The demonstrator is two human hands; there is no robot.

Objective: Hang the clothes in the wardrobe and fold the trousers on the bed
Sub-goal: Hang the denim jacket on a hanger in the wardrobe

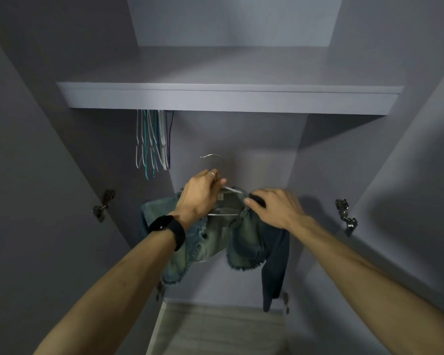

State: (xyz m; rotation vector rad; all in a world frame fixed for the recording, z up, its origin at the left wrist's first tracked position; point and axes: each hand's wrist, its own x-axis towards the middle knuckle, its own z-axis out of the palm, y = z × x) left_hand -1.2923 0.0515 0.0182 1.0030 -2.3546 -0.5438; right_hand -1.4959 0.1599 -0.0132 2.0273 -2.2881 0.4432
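The left hand [200, 193] has its fingers curled tight round the neck of a wire hanger [231, 189], just under the hook [210, 156], which stands free above the knuckles and curves over to the left. The right hand [274, 208] pinches the collar edge of the denim jacket [244, 237] at the hanger's right shoulder, thumb and fingertips closed on the cloth, apparently seating it. The jacket is draped over the hanger and hangs between the two forearms, one dark sleeve trailing down on the right, in front of the open wardrobe. The hanger's long axis runs left to right across the view, and the hook points upward. The rail it must catch lies above and a little left of the fingers, hidden behind the front of the shelf [228, 99] (the bunch of empty hangers [153, 142] hanging below that edge marks its line). The left hand is nearer and should make the lift.
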